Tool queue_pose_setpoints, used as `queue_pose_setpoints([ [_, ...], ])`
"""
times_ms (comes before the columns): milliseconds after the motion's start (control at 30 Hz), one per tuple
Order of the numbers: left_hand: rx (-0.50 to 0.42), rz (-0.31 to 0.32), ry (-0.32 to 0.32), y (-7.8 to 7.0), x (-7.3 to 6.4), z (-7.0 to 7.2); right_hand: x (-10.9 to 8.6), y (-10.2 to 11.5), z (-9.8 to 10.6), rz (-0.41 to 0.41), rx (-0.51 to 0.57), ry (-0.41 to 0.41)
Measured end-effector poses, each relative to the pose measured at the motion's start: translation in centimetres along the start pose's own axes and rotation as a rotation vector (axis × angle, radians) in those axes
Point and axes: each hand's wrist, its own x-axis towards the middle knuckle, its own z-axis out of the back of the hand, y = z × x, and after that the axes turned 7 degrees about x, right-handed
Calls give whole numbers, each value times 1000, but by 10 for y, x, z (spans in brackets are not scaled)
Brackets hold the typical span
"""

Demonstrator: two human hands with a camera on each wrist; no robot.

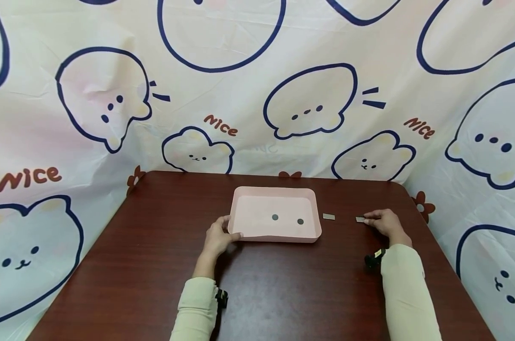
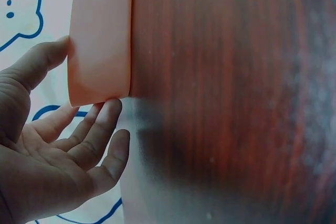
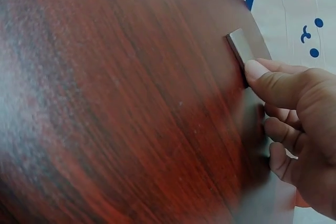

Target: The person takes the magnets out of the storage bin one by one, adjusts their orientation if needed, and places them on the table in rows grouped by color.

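Note:
A shallow pink tray lies on the table with two dark round discs inside, a left disc and a right disc. My left hand holds the tray's near left corner. In the left wrist view, the thumb touches the rim of the tray and the fingertips meet its end wall. Off to the right, my right hand pinches a small flat grey rectangular piece at one end, at the tabletop. A similar grey rectangle lies between the tray and that hand.
The dark brown wooden table extends around the tray. Behind it and at the sides hangs a pale curtain with blue bear outlines. A black wrist device sits by the right sleeve, another device by the left.

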Motion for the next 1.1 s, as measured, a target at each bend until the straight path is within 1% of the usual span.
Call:
queue_pose_setpoints([
  [133,-8,-3,-7,-1,2,1,1,3,1,-2,18,-18],
  [233,-5,-12,-11,0,3,1,-3,7,3,7,44,-23],
  [400,16,0,-6,5,-1,-2,-23,18,3,25,103,-19],
  [533,23,1,-10,7,-1,-4,-34,29,-2,8,169,18],
  [633,14,-14,-18,5,2,-3,-38,39,-6,-10,228,30],
  [767,5,-14,-22,2,3,-1,-42,51,-11,-24,316,39],
  [933,1,-7,-18,1,3,0,-45,66,-17,-5,379,34],
  [1100,-13,-2,-14,4,1,-3,-48,73,-28,43,446,25],
])
